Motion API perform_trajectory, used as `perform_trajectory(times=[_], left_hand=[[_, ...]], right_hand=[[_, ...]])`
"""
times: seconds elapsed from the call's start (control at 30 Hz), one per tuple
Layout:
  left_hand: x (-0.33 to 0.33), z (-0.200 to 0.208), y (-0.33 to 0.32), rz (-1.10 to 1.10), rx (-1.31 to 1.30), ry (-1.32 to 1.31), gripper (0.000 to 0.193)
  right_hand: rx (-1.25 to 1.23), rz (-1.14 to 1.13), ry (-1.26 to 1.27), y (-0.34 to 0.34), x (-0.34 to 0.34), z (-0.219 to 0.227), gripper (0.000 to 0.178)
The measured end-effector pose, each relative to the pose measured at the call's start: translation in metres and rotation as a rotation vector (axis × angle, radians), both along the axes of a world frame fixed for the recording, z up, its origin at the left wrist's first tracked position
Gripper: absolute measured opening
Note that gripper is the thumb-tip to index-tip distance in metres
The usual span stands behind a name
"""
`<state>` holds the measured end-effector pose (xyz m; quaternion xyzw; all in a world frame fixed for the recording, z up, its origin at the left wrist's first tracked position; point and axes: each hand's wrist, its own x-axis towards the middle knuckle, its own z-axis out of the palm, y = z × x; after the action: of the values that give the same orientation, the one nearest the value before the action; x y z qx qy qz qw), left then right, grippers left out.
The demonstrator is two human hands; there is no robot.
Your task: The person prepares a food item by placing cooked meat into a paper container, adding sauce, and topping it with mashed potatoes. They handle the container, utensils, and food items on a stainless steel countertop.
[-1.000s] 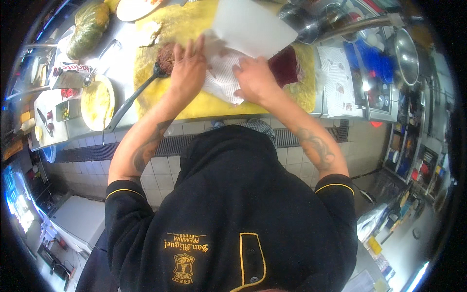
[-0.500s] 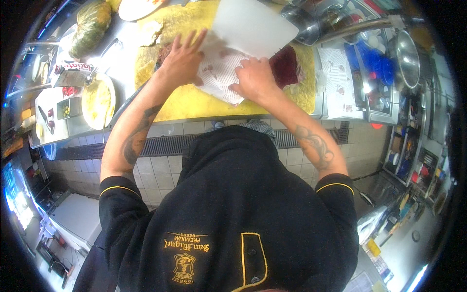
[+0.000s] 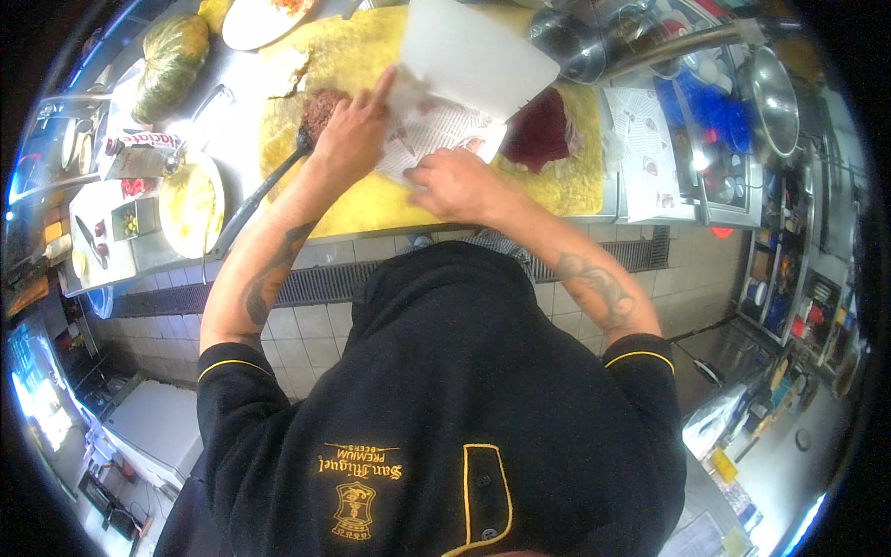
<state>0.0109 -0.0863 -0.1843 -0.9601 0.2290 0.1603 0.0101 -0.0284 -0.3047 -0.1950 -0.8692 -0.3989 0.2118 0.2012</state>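
Observation:
A sheet of printed paper (image 3: pixel 445 130) lies on the yellow cutting board (image 3: pixel 357 206), with a plain white panel (image 3: pixel 478 51), like a raised box lid, standing behind it. My left hand (image 3: pixel 353 135) is open at the paper's left edge, its index finger stretched away from me. At the near edge, my right hand (image 3: pixel 457 184) has its fingers bent over the paper. Just left of my left hand, brown minced meat (image 3: pixel 321 111) sits by a long black-handled utensil (image 3: pixel 255 206); my hand partly hides its head. A dark red slab-like thing (image 3: pixel 538 132) lies right of the paper.
A green pumpkin (image 3: pixel 174 67), a white plate of yellow food (image 3: pixel 190 200) and an orange-food plate (image 3: pixel 264 20) stand to the left. More printed paper (image 3: pixel 640 153), blue containers (image 3: pixel 729 125) and a metal bowl (image 3: pixel 773 100) are at the right. Dark pans (image 3: pixel 566 45) stand behind.
My right hand has slid left and nearer to me, along the paper's near edge. My left hand's fingers have drawn together except the index, uncovering the minced meat. The paper's near flap has drawn back.

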Motion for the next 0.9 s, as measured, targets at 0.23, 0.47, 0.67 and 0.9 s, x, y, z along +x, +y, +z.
perform_trajectory(times=[0.23, 0.47, 0.67, 0.9], left_hand=[[-0.040, 0.026, 0.002, -0.292, -0.300, -0.213, 0.037], [-0.062, -0.017, 0.019, -0.282, -0.178, 0.050, 0.021], [-0.053, 0.015, 0.001, -0.271, -0.147, 0.077, 0.019], [-0.015, -0.007, -0.003, -0.259, 0.052, -0.268, 0.028]], right_hand=[[0.137, -0.085, -0.247, -0.001, -0.020, -0.005, 0.016], [-0.123, -0.039, -0.157, -0.039, -0.013, 0.009, 0.029], [-0.170, 0.095, -0.230, -0.048, -0.010, 0.012, 0.028], [-0.058, -0.083, -0.265, -0.028, 0.024, 0.021, 0.020]])
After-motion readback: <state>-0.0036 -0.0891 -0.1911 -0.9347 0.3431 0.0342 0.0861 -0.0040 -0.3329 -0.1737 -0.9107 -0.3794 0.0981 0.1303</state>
